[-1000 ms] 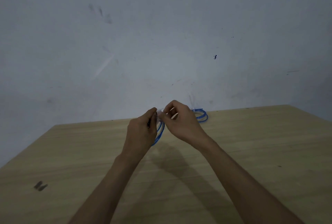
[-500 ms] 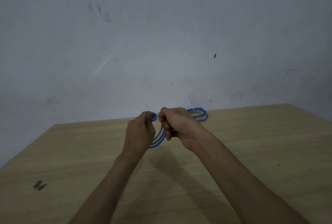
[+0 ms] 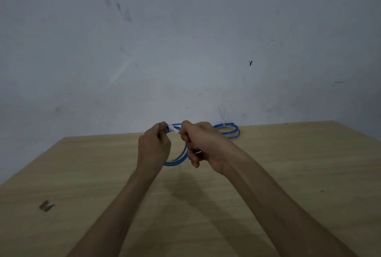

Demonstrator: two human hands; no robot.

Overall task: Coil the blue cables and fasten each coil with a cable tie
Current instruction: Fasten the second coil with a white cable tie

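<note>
One blue coil (image 3: pixel 178 159) hangs upright over the desk (image 3: pixel 82 174): the left hand (image 3: pixel 153 147) pinches its top, the right hand (image 3: pixel 203 149) grips the white cable tie (image 3: pixel 171 128); a second coil (image 3: pixel 232 131) lies flat behind.

We see a bare workroom: a scuffed grey wall (image 3: pixel 185 40) behind a plain wooden bench (image 3: pixel 299 164).

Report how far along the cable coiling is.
Done: one blue coil lies at the far edge of the table, a white tie on it. In hand: the left hand grips a second coil while the right hand holds its cable tie. Left: finishing that tie; no other loose cable shows.
</note>
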